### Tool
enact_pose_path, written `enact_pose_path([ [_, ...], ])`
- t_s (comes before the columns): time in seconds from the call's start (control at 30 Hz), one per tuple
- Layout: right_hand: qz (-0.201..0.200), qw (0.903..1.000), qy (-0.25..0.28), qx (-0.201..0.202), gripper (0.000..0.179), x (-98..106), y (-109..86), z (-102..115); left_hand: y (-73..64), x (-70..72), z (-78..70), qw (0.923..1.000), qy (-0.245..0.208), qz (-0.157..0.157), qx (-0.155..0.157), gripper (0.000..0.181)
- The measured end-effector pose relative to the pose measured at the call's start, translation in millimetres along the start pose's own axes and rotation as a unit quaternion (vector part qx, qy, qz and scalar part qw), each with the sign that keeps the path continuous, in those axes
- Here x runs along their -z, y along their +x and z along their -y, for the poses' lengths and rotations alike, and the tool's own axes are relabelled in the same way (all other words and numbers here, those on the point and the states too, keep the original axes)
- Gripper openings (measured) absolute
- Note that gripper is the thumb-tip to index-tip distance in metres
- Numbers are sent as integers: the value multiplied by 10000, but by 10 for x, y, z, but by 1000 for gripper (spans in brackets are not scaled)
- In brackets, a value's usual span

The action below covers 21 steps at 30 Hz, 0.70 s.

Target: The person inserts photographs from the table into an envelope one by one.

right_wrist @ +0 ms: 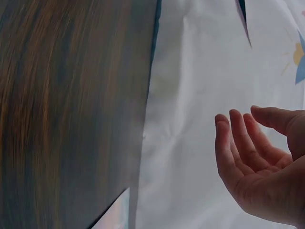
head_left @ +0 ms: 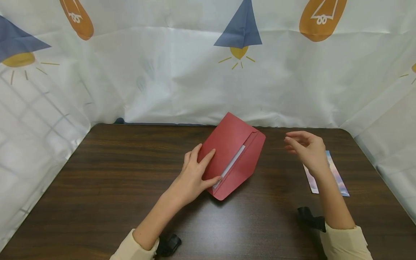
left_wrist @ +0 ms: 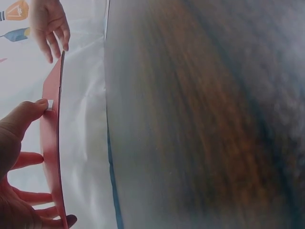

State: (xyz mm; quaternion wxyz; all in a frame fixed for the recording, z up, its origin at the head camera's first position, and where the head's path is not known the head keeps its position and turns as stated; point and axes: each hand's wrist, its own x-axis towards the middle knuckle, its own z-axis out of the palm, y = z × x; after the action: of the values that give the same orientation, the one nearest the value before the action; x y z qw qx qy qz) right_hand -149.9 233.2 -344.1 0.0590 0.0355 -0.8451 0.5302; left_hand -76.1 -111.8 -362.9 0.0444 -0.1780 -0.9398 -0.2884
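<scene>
A red envelope [head_left: 224, 144], its pointed flap [head_left: 245, 164] folded open, stands tilted near the middle of the table. White paper [head_left: 231, 164] shows as a strip along its mouth. My left hand [head_left: 195, 173] grips the envelope by its lower left part, thumb near the paper. Seen from the left wrist, the envelope [left_wrist: 53, 138] is almost edge-on, with a fingertip past its lower edge. My right hand [head_left: 307, 148] is raised to the right of the envelope, apart from it. Its fingers [right_wrist: 248, 148] are loosely bent and hold nothing.
A pastel, cloud-patterned card or sheet [head_left: 338, 177] lies on the dark wooden table [head_left: 113, 173], partly behind the right forearm. A white curtain [head_left: 146, 83] with lamp prints hangs along the table's back edge. Black wrist devices [head_left: 169, 245] sit at both cuffs.
</scene>
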Motion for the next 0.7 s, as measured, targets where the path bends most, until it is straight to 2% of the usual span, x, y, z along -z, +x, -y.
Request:
enact_pose_path([
  [0.3, -267, 9982, -544, 9, 37, 118, 10, -89, 4, 39, 26, 9999, -45, 13, 115, 79],
  [0.5, -515, 9945, -911, -53, 35, 174, 21, -141, 8, 48, 38, 9999, -29, -16, 150, 79],
  [0.7, -601, 9888, -1357, -147, 37, 229, 20, -189, 8, 60, 44, 9998, -10, -35, 172, 79],
])
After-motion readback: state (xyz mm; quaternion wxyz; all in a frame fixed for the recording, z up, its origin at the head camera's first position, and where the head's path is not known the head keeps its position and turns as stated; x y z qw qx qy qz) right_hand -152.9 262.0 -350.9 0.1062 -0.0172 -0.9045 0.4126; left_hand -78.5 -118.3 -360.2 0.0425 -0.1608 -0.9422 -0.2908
